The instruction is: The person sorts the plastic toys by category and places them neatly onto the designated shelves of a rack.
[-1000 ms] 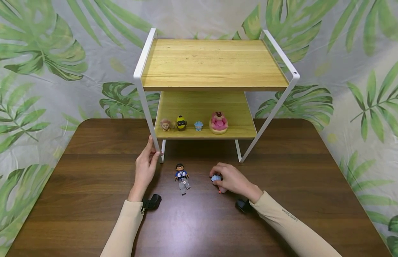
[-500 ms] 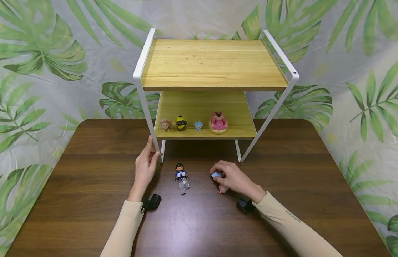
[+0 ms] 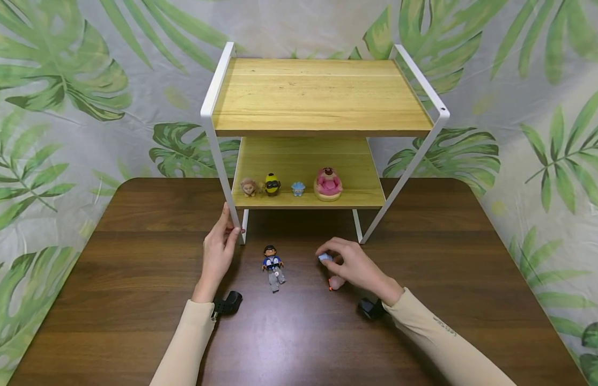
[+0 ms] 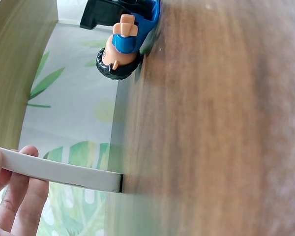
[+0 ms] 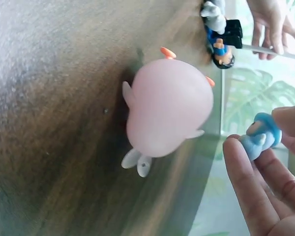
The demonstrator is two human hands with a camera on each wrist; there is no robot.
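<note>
Between thumb and fingertips my right hand (image 3: 354,264) pinches a small blue figurine (image 5: 260,136), lifted off the table. Below that hand, a pink rounded toy (image 5: 169,105) with orange feet lies on the tabletop. My left hand (image 3: 218,254) grips the lower part of the shelf's white front left leg (image 4: 64,173), thumb on one side and fingers on the other. Between the hands a toy man (image 3: 273,268) in a blue top and grey trousers lies on his back; his black-haired head shows in the left wrist view.
The two-tier shelf (image 3: 323,96) stands at the back of the brown table (image 3: 149,279). Along its lower board sit a brown-maned figurine (image 3: 249,186), a yellow and black figurine (image 3: 272,184), a light blue figurine (image 3: 297,188) and a pink bear (image 3: 329,185).
My right hand has risen slightly away from the pink toy with the blue figurine in its fingers, uncovering more of that toy. The left hand stays on the shelf leg.
</note>
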